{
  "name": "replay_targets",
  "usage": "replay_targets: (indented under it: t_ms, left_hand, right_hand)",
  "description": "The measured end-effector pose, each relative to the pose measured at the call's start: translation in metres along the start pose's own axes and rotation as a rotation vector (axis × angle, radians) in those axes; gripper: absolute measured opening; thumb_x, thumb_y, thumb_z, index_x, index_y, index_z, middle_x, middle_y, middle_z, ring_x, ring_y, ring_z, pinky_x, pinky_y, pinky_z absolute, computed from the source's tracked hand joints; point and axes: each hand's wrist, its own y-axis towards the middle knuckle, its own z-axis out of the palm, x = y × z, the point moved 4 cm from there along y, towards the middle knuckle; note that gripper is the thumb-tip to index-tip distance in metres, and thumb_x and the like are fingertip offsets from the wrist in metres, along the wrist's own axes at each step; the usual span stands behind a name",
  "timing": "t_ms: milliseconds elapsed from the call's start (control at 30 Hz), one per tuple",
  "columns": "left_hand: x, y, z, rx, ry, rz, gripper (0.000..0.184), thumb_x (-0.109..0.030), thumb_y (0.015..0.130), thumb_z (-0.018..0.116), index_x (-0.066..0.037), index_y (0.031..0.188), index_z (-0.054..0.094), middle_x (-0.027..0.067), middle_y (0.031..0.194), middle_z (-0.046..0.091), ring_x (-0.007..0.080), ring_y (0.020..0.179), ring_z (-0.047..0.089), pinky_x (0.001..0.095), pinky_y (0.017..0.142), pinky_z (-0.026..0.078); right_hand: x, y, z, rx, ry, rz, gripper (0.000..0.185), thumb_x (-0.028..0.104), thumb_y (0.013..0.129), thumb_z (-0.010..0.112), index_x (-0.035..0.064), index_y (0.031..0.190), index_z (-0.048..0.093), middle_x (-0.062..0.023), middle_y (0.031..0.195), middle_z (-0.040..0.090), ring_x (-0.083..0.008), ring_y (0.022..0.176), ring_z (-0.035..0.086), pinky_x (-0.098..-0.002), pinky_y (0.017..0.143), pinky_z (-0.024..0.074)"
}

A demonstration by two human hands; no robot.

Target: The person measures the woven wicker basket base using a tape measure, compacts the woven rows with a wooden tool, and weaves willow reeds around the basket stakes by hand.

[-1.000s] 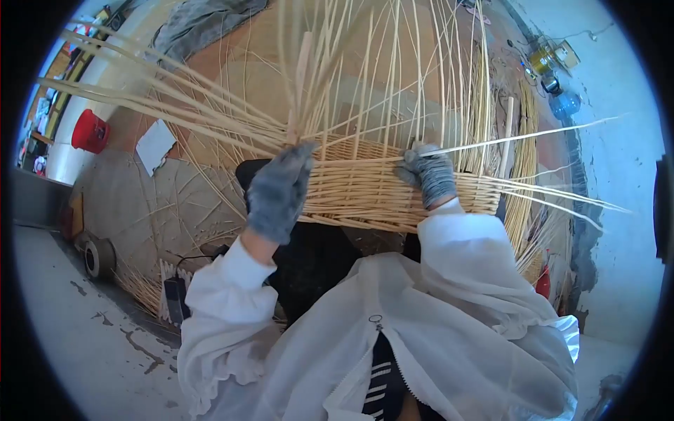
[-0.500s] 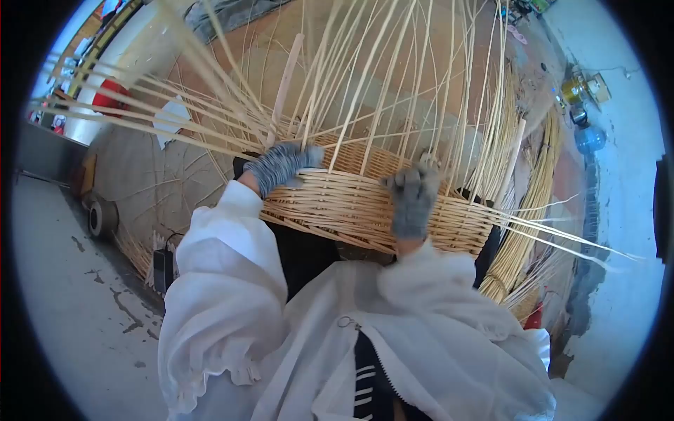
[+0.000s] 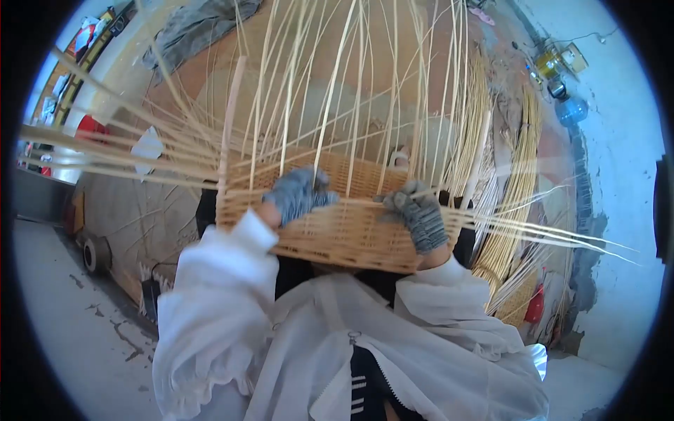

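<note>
A half-woven wicker basket [image 3: 344, 242] rests across my lap, its long upright stakes fanning away from me. My left hand [image 3: 298, 195], in a grey knit glove, closes over the near rim left of the middle, its fingers bent among the stakes. Farther right, my right hand [image 3: 419, 219], gloved alike, grips the same rim with thumb and fingers curled. Pale weaving strands [image 3: 526, 228] trail out to the right past that hand. Any single strand held under the fingers is hidden. The near wall looks blurred by motion.
Bundles of long wicker rods [image 3: 516, 189] lie on the floor at right, beside a red object [image 3: 536, 305]. A blue plastic bottle [image 3: 572, 110] stands by the right wall. Loose stakes spread left across the floor toward a round metal piece [image 3: 97, 254]. A grey cloth [image 3: 200, 31] lies far off.
The basket has shifted left and tipped, showing more of its inside. My left hand has moved right along the rim and down. My right hand has turned and now bends over the rim.
</note>
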Motion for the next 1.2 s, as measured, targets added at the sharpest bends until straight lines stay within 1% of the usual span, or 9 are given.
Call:
replay_targets:
  t_ms: [133,267,567,667,733,800,933,1100,1200]
  left_hand:
    - [-0.016,0.005,0.005,-0.113,0.106,-0.46,0.047,-0.049,0.075,0.064,-0.004,0.087,0.062,0.0121,0.08,0.065,0.0285,0.079,0.062,0.0376,0.075,0.047]
    - [-0.002,0.017,-0.004,0.097,-0.066,-0.242,0.053,-0.054,0.073,0.064,-0.003,0.084,0.063,0.0122,0.071,0.064,0.0261,0.068,0.061,0.0382,0.069,0.048]
    - [-0.036,0.034,-0.011,0.069,0.356,-0.413,0.085,-0.068,0.071,0.055,-0.001,0.122,0.048,0.0184,0.118,0.055,0.0367,0.11,0.05,0.0368,0.098,0.036]
    - [-0.144,0.03,-0.027,-0.706,0.512,0.273,0.072,-0.06,0.075,0.058,-0.001,0.115,0.053,0.0193,0.111,0.058,0.0351,0.105,0.053,0.036,0.093,0.04]
    - [-0.116,0.058,0.026,0.229,0.211,-0.324,0.054,-0.048,0.078,0.062,0.001,0.102,0.059,0.0191,0.097,0.061,0.0314,0.095,0.058,0.0353,0.085,0.044]
    - [-0.092,0.052,0.069,0.098,0.239,0.049,0.056,-0.052,0.078,0.058,0.001,0.095,0.061,0.0222,0.091,0.062,0.0346,0.09,0.059,0.0384,0.083,0.044]
    - [-0.095,0.043,0.091,-0.081,0.036,-0.232,0.048,-0.048,0.081,0.055,-0.002,0.093,0.063,0.0185,0.082,0.064,0.0331,0.085,0.061,0.0381,0.082,0.045]
    - [-0.091,0.064,0.075,0.04,0.113,-0.426,0.045,-0.044,0.078,0.061,-0.001,0.091,0.064,0.0163,0.078,0.065,0.0292,0.083,0.062,0.0359,0.078,0.047]
    - [-0.076,0.056,0.091,0.098,0.091,-0.314,0.053,-0.049,0.074,0.065,0.002,0.087,0.064,0.0162,0.077,0.064,0.0261,0.078,0.061,0.0314,0.076,0.048]
  right_hand:
    - [0.033,0.075,-0.005,-0.168,-0.427,-0.295,0.028,0.014,0.083,0.046,0.0129,0.112,0.045,-0.0082,0.087,0.046,-0.0198,0.083,0.048,-0.0379,0.082,0.0431]
    - [-0.005,0.064,-0.013,-0.251,1.281,-0.145,0.059,0.005,0.082,0.052,0.0033,0.133,0.022,-0.0112,0.086,0.049,-0.0229,0.079,0.053,-0.0422,0.072,0.0469]
    - [0.07,-0.054,-0.018,-0.485,0.624,-0.245,0.015,0.011,0.089,0.052,0.005,0.102,0.052,-0.002,0.073,0.048,-0.0131,0.065,0.049,-0.0295,0.061,0.0453]
    - [-0.001,-0.085,-0.046,-0.668,1.113,0.206,0.009,0.012,0.088,0.052,0.0054,0.094,0.052,-0.0032,0.076,0.049,-0.0156,0.069,0.05,-0.0294,0.061,0.0448]
    - [-0.035,-0.1,-0.051,-0.512,1.179,0.191,0.011,0.011,0.088,0.05,0.0044,0.097,0.051,-0.0055,0.079,0.052,-0.0183,0.074,0.054,-0.0315,0.066,0.0467]
    - [-0.048,-0.082,-0.064,-0.328,1.223,0.13,0.014,0.01,0.089,0.048,0.0034,0.101,0.05,-0.0078,0.082,0.055,-0.0211,0.078,0.058,-0.0335,0.072,0.0487]
    - [0.0,0.035,-0.088,-0.498,-0.217,-0.313,0.014,0.009,0.074,0.058,0.01,0.087,0.058,-0.0127,0.082,0.056,-0.0317,0.089,0.054,-0.0474,0.093,0.0379]
    - [-0.077,0.052,-0.092,-0.422,-0.077,-0.333,0.02,0.011,0.079,0.056,0.0024,0.098,0.053,-0.0113,0.073,0.054,-0.0257,0.077,0.057,-0.0379,0.077,0.0468]
    - [-0.042,-0.082,-0.095,-0.62,0.994,-0.033,0.018,0.015,0.09,0.048,0.0032,0.103,0.051,-0.0034,0.066,0.048,-0.0129,0.051,0.045,-0.027,0.057,0.0509]
